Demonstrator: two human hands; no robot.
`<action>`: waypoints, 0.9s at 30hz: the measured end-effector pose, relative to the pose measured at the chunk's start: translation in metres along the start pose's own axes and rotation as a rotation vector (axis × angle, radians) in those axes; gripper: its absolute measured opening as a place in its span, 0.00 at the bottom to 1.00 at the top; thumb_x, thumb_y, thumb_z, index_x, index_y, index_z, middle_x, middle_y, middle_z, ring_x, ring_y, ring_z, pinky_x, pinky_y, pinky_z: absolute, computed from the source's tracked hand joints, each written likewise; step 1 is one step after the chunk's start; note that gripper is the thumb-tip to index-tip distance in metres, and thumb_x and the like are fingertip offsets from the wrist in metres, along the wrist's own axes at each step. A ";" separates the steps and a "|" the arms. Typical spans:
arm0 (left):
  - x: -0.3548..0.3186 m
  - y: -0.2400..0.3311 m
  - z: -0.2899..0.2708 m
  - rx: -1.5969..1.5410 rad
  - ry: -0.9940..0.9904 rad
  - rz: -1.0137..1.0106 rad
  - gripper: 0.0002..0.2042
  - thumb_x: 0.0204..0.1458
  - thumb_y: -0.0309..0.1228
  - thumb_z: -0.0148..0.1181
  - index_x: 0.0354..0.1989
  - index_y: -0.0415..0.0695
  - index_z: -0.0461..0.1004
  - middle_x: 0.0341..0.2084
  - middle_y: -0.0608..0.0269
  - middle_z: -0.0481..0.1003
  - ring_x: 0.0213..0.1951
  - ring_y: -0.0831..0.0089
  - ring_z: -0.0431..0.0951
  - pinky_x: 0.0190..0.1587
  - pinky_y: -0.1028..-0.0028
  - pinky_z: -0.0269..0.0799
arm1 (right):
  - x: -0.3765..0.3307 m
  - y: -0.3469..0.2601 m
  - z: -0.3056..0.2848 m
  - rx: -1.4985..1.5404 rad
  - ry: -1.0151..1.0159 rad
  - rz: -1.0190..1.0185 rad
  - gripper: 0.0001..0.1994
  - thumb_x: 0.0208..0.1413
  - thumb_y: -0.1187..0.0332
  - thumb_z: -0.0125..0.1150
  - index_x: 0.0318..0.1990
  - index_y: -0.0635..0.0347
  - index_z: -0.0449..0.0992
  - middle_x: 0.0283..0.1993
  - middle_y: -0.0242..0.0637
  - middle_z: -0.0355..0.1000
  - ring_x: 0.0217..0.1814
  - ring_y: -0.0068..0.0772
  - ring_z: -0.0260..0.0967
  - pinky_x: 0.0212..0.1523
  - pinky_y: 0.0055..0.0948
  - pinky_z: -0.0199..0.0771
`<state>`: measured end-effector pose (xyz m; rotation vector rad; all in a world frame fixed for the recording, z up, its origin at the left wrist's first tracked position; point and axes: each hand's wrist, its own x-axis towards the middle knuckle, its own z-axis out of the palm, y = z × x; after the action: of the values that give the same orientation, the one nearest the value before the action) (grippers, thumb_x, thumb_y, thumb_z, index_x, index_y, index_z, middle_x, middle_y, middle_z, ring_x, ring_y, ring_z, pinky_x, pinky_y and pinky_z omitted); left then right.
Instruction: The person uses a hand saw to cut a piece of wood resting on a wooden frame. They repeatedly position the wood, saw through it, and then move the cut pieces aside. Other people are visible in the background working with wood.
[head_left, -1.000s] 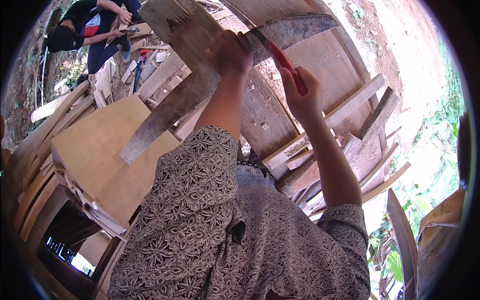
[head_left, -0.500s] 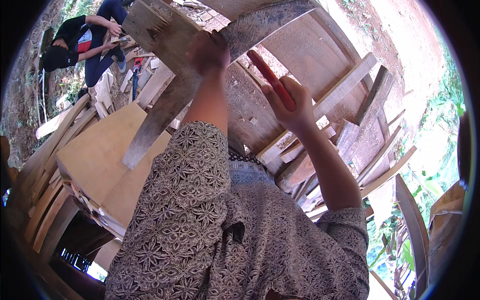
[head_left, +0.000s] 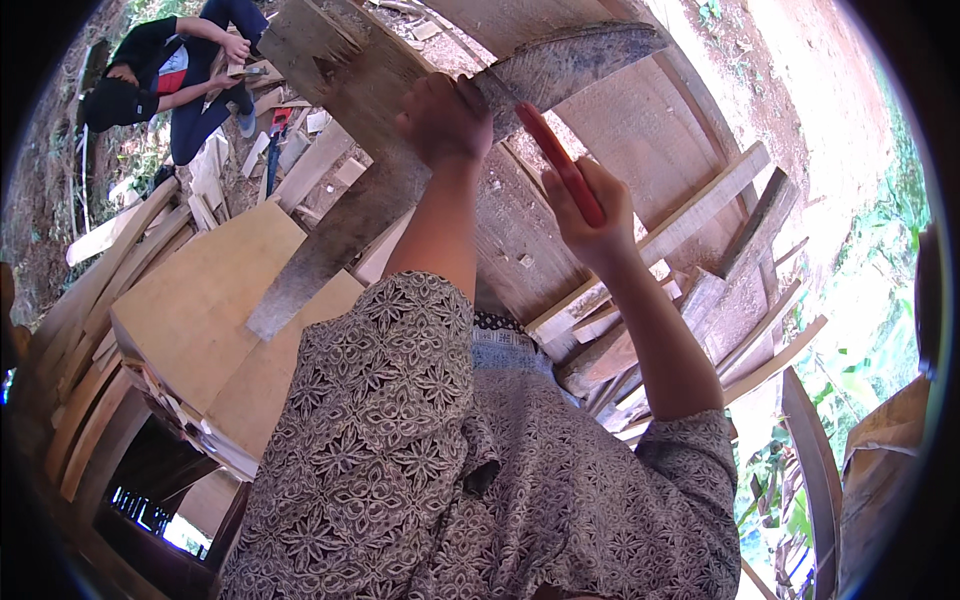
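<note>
My left hand point(head_left: 447, 118) is closed on a long, curved, grey-brown wooden board point(head_left: 335, 235) that slants from lower left to upper right. Past my fist, the board's dark-edged end point(head_left: 580, 65) tapers to the right. In my right hand point(head_left: 600, 215) is a tool with a long red handle point(head_left: 558, 160), my fingers wrapped around its lower end. Its thin metal part points up and left toward the board, close to my left fist; too little of it shows to tell its kind. A wide, split plank point(head_left: 345, 65) lies beyond my left hand.
Smooth tan panels point(head_left: 215, 300) are at my left. Planks and beams point(head_left: 700, 200) lie at my right. Ahead on the left, another person point(head_left: 180, 85) sits working with their hands, near a red-handled saw point(head_left: 275, 140) among wood scraps.
Both my hands have shifted a little right and down in the picture, along with the board and the red-handled tool. The grips look the same.
</note>
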<state>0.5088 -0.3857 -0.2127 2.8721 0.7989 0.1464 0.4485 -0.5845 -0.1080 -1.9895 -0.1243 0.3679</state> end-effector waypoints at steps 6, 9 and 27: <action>0.001 -0.002 0.001 0.034 0.007 -0.038 0.19 0.62 0.48 0.46 0.44 0.44 0.74 0.48 0.56 0.73 0.53 0.58 0.72 0.54 0.53 0.63 | -0.005 -0.028 -0.004 -0.071 -0.021 0.102 0.16 0.60 0.61 0.67 0.26 0.60 0.70 0.17 0.37 0.63 0.18 0.31 0.60 0.23 0.35 0.61; 0.000 -0.003 -0.007 0.038 0.006 -0.042 0.19 0.62 0.48 0.47 0.44 0.44 0.74 0.47 0.56 0.72 0.52 0.58 0.71 0.54 0.54 0.63 | -0.071 -0.057 -0.056 -0.217 -0.089 0.140 0.12 0.59 0.66 0.65 0.26 0.59 0.71 0.17 0.35 0.64 0.20 0.30 0.65 0.23 0.34 0.63; 0.007 -0.004 -0.005 -0.035 -0.095 -0.039 0.19 0.61 0.48 0.47 0.43 0.45 0.74 0.45 0.55 0.72 0.50 0.59 0.72 0.52 0.55 0.64 | -0.018 -0.068 -0.009 -0.229 -0.040 0.198 0.17 0.60 0.63 0.66 0.24 0.60 0.68 0.16 0.35 0.62 0.18 0.28 0.60 0.22 0.32 0.60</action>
<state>0.5120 -0.3783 -0.2077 2.8047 0.8256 0.0182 0.4393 -0.5673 -0.0398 -2.2286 0.0061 0.5414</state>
